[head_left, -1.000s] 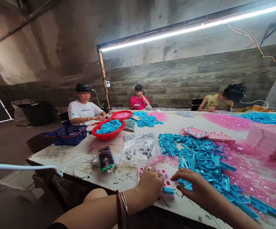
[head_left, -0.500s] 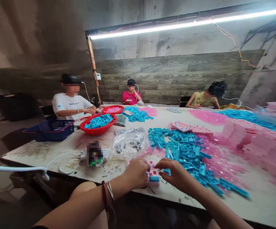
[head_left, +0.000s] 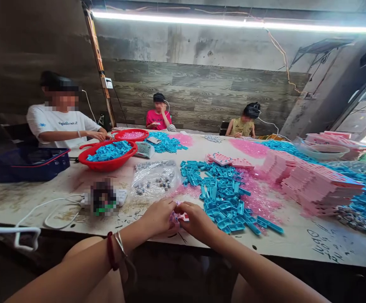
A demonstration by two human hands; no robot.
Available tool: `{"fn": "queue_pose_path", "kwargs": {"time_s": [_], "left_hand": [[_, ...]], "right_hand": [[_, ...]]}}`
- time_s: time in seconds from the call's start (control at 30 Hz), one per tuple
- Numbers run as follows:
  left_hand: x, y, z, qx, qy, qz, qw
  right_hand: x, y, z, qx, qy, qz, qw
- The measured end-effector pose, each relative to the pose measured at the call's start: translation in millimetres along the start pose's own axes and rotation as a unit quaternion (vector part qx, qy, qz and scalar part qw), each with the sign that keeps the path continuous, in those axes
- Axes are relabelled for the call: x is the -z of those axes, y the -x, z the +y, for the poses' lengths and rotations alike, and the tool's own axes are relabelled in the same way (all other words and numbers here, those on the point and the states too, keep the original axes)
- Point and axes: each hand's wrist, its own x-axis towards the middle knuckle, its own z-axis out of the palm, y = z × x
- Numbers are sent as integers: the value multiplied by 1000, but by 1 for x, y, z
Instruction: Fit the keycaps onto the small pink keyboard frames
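Observation:
My left hand (head_left: 159,216) has its fingers closed on a pink plastic panel with holes (head_left: 174,219) at the table's front edge. From the other side my right hand (head_left: 198,221) pinches the same panel, its thumb and fingers near the left fingertips. Most of the panel is hidden by the fingers, and it looks tilted. Just beyond my right hand lies a spread pile of blue plastic pieces (head_left: 222,206). Small pink translucent bits (head_left: 185,191) lie behind the hands, beside a clear plastic bag (head_left: 153,179) with small dark and silvery parts.
Stacks of pink panels (head_left: 321,185) stand to the right. Red baskets (head_left: 107,163) and a dark blue basket (head_left: 37,164) are at left, near a blurred device with a white cable (head_left: 59,227). Three people sit across the table (head_left: 284,244), including one in a white shirt (head_left: 64,122).
The view has swung right, so the table's contents appear farther left. My right fingers have closed in on the pink panel, which was flatter on the table and showed a blue piece in front.

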Motion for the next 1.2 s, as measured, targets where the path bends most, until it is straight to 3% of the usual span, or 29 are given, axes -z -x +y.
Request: {"fn": "queue_pose_path", "kwargs": {"time_s": [0.83,1.2], "left_hand": [[4,-4,0,27,13,-3,1000],[3,-7,-3,43,70,-2,997]], "right_hand": [[-5,-4,6,-3,-56,21,998],[-3,1,2,30,-15,-11,999]]}}
